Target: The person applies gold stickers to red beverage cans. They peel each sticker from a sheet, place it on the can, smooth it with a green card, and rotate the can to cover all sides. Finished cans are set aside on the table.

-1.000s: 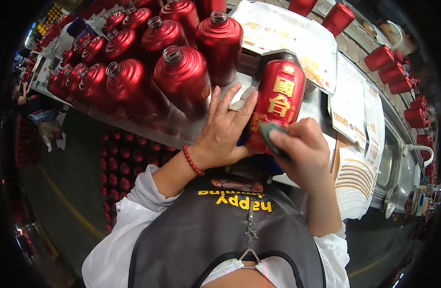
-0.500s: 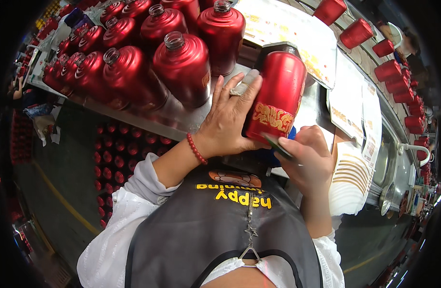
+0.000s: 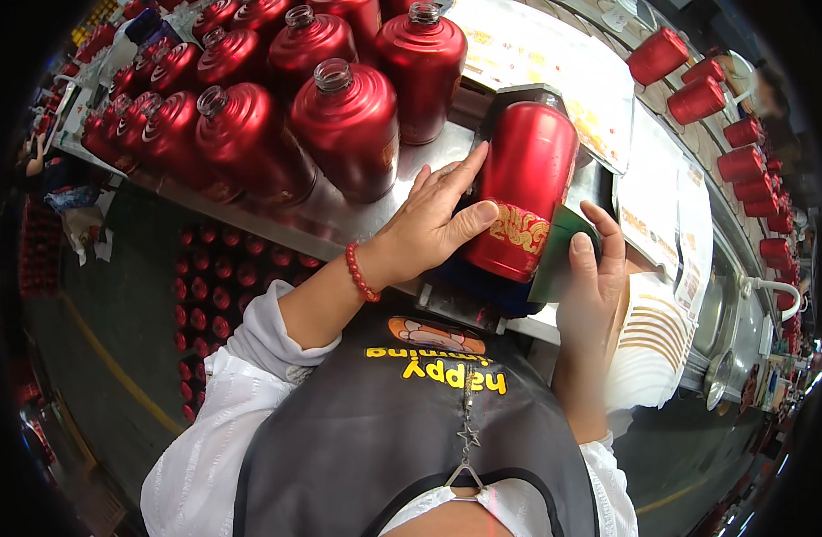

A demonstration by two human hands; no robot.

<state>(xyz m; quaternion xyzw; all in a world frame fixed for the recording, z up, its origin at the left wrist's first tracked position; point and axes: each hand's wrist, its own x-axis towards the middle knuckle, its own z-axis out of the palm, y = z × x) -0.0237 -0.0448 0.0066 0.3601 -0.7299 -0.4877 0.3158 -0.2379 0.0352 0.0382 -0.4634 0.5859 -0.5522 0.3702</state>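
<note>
A red bottle [image 3: 532, 161] with a gold dragon decal [image 3: 518, 228] near its base lies in a dark holder with blue padding [image 3: 491, 285]. My left hand [image 3: 429, 224] lies against the bottle's left side, fingers stretched out and thumb at the decal's left edge. On the other side, my right hand [image 3: 594, 277] is closed on a flat, flexible dark green card [image 3: 561, 249], pinched between thumb and fingers. The card stands beside the decal's right end; whether it touches the bottle I cannot tell. The right hand is partly blurred.
Several upright red bottles [image 3: 344, 134] with clear glass necks crowd the metal table to the left. Decal sheets [image 3: 599, 98] lie behind the holder, and a stack of white sheets with gold stripes [image 3: 652, 336] sits at right. More bottles line a conveyor [image 3: 621, 18] at far right.
My right hand has moved right, off the bottle's lower edge, with the green card now upright and broadside. My left fingers have shifted and the thumb has come up onto the decal.
</note>
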